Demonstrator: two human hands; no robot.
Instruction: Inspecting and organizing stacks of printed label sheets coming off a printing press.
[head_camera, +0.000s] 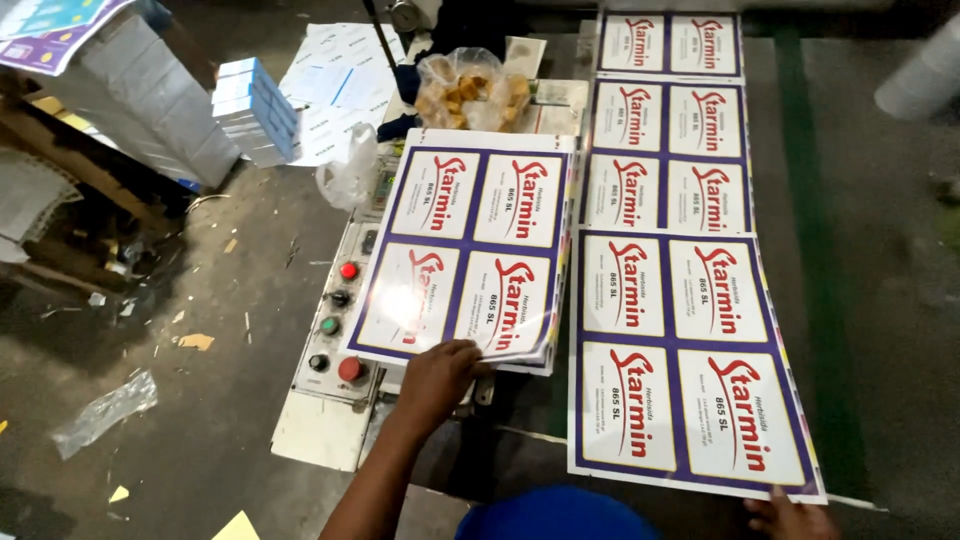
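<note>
Left hand (437, 375) is pinching the near edge of the thin, bendy, slippery sheet stack (465, 255) mid-frame, w/ right hand (790, 517) gripping a printed sheet (685, 370) bottom right.

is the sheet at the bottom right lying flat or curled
Mostly flat: the printed sheet lies spread on the machine bed, its near edge under the right hand, that edge bowing slightly.

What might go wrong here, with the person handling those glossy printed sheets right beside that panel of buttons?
The stack of printed sheets overhangs the control panel, so the left hand squaring its edge might bump the red button. The right hand pinches only a corner of the long sheet, which may slip or crease. The bag of snacks beside the stack could smear grease on the prints.
</note>
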